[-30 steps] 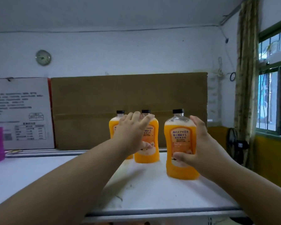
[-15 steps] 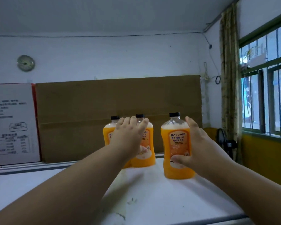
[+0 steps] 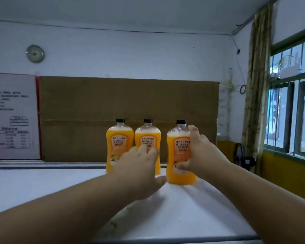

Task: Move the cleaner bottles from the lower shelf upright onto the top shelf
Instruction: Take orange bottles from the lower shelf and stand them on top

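Three orange cleaner bottles with black caps stand upright on the white top shelf (image 3: 42, 187). My right hand (image 3: 199, 154) grips the right bottle (image 3: 179, 152), fingers round its side and thumb low on its front. My left hand (image 3: 139, 164) is lowered in front of the middle bottle (image 3: 147, 136), fingers loosely bent and touching its label; whether it holds the bottle is unclear. The left bottle (image 3: 119, 141) stands free beside it. The lower shelf is out of view.
A brown cardboard sheet (image 3: 128, 99) and a white printed carton (image 3: 12, 117) stand against the back wall behind the shelf. A barred window (image 3: 292, 95) and a curtain (image 3: 257, 85) are on the right. A round clock (image 3: 35, 53) hangs on the wall.
My left hand has dropped from the bottle tops to the lower front of the middle bottle, uncovering both left bottles. My right hand keeps its grip on the right bottle. The camera shifted.
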{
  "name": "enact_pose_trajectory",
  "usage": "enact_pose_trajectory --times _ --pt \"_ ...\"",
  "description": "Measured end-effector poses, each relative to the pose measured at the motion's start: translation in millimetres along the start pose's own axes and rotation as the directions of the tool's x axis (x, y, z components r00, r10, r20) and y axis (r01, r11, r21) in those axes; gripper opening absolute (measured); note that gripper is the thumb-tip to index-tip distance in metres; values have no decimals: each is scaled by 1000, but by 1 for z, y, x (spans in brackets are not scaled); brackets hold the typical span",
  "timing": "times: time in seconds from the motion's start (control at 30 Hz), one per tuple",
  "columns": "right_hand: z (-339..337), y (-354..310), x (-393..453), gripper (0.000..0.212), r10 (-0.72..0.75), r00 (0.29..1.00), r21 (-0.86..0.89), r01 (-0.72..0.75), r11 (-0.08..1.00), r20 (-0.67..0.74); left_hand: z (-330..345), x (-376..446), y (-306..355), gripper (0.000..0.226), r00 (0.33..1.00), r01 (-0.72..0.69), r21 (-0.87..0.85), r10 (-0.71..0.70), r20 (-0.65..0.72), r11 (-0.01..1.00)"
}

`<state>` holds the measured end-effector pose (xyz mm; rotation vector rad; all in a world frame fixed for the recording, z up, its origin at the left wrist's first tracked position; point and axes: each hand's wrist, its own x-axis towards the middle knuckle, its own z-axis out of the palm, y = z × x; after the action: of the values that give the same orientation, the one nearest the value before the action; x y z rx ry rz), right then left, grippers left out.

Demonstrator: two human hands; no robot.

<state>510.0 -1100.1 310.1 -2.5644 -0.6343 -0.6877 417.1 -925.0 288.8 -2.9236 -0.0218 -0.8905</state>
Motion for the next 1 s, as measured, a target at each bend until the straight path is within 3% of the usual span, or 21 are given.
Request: enact_pose_trajectory --times 0.1,0.2,0.57,0.83,1.0 --pt "9 2 18 122 16 1000 -10 -16 1000 10 11 -18 10 89 934 116 -110 -71 349 987" --pt "20 3 32 123 35 999 -28 -35 999 1 9 -23 12 84 884 125 -129 -52 465 984" --pt "45 9 41 121 5 997 31 -3 1000 -82 4 -28 18 67 891 92 -57 -57 451 994" --pt "43 7 33 121 -28 998 52 30 998 -50 3 -29 19 64 895 78 -55 -46 444 995" --pt "18 10 5 109 -142 976 -60 133 989 -166 -7 -34 23 58 920 128 -141 -65 387 982"
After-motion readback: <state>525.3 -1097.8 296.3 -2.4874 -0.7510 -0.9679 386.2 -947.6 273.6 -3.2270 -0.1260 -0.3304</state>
